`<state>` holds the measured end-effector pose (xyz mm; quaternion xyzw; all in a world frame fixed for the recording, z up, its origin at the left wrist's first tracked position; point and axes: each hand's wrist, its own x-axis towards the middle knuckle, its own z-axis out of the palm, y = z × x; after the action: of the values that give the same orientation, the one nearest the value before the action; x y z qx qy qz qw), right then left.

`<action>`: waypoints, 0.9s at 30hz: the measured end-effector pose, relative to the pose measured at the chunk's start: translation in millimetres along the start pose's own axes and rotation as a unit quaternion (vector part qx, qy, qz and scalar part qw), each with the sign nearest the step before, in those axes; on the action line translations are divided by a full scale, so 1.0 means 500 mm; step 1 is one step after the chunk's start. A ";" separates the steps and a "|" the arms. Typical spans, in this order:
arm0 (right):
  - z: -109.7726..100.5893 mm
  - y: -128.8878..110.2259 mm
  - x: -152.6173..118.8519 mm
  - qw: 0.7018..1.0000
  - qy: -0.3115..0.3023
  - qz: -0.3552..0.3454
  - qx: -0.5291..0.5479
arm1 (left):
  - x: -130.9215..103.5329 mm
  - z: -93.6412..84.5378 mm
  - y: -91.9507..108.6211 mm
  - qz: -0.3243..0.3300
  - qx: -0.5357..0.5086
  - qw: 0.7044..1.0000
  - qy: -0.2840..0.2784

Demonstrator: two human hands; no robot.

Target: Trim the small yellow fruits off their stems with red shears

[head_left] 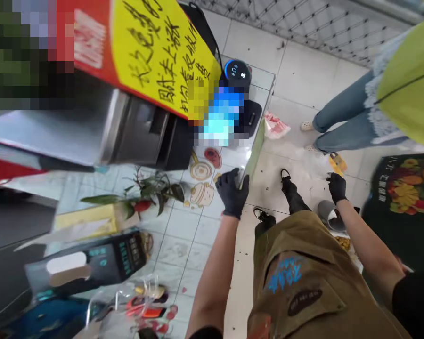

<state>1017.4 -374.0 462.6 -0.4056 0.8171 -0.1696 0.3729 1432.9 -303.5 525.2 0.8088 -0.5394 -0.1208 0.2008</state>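
My left hand (233, 193), in a black glove, rests at the edge of the tiled counter (176, 221). Its thumb stands apart from the fingers, and I see nothing held in it. To its left are cartoon food stickers (201, 193). Over the floor on the right, my right hand (337, 189), also gloved in black, has its fingers curled together. Clear plastic (313, 165) and a yellow packet (338, 163) show just beyond it; whether the fingers hold any of this cannot be told.
A payment device (237, 71) and a stand (252, 120) sit at the counter's far end. A potted plant (159, 190) and a tissue box (88, 261) stand on the left. Another person in jeans (346, 117) is ahead; a grey bin (328, 212) is below my right hand.
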 end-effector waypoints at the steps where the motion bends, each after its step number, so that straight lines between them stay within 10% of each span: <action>1: -0.048 0.013 -0.044 0.999 0.002 -0.031 -0.012 | -0.003 0.000 0.031 0.019 -0.031 0.999 -0.003; 7: -0.317 0.024 -0.290 0.971 -0.007 -0.233 -0.045 | -0.119 0.002 0.327 0.298 -0.226 0.900 -0.225; 11: -0.440 -0.026 -0.416 0.947 0.003 -0.316 -0.052 | -0.223 -0.011 0.418 0.236 -0.313 0.855 -0.340; 16: -0.415 -0.091 -0.602 0.901 0.260 -0.347 -0.031 | -0.268 -0.111 0.343 0.117 -0.351 0.903 -0.219; 21: -0.203 -0.083 -0.725 0.914 0.134 -0.362 -0.120 | -0.298 -0.260 0.225 0.016 -0.451 0.889 -0.076; 27: -0.137 -0.151 -0.607 0.925 -0.019 -0.303 -0.227 | -0.288 -0.416 0.080 -0.112 -0.503 0.856 -0.045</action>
<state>1125.9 -182.3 695.1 -0.7105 0.6651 -0.0765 0.2168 1429.6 -144.0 725.8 0.6467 -0.3192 -0.4335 0.5404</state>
